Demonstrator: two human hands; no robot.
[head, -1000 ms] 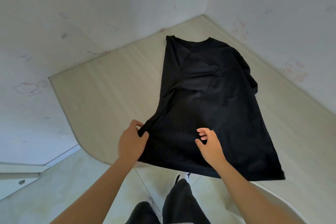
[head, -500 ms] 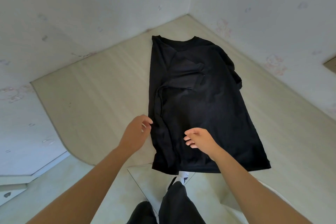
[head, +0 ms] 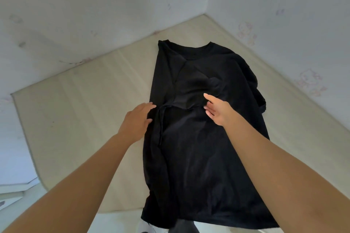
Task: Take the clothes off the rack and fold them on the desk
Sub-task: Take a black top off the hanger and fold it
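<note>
A black T-shirt (head: 204, 138) lies flat on the pale wooden desk (head: 91, 111), collar toward the far corner, hem hanging over the near edge. Its left side is folded inward over the body; the right sleeve bunches at the right edge. My left hand (head: 136, 121) lies with straight fingers on the folded left edge at mid-length. My right hand (head: 217, 109) hovers or rests open over the shirt's middle, by the folded-in sleeve, fingers spread. Neither hand grips the cloth. No rack is in view.
White walls (head: 284, 24) with faint pink prints close the desk in at the back and right, meeting in a corner. The desk's curved left edge (head: 28, 147) drops to a pale floor. Bare desk surface spreads left of the shirt.
My left hand let go of the shirt's left edge after folding it inward. Both hands have moved up the shirt from the hem to its middle, fingers now straight.
</note>
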